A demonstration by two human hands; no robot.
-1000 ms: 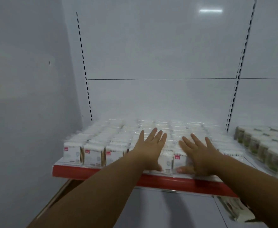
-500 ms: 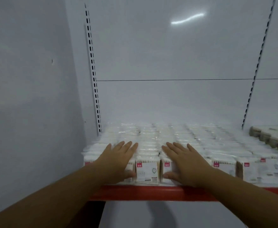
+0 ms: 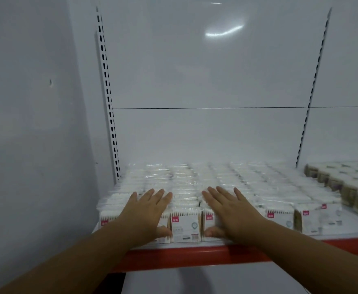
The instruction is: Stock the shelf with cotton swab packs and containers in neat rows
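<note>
Red-edged shelf (image 3: 195,256): upright swab packs (image 3: 185,225), labels outward, rows front-to-back; left hand (image 3: 146,213), right hand (image 3: 233,211) flat atop.

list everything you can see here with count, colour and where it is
clear plastic cotton swab packs: too many to count, white with pink-red labels, in rows covering the shelf
round cotton swab containers: many, pale tops, darker sides, far right, past the right upright
metal shelf with red front edge: one, red lip, under the packs
slotted metal uprights: two, white, either side of the back panel
back panel: one, white, behind the shelf
side wall: one, grey-white, left
left hand: one, flat on the front packs
right hand: one, flat on the front packs, beside the left
</note>
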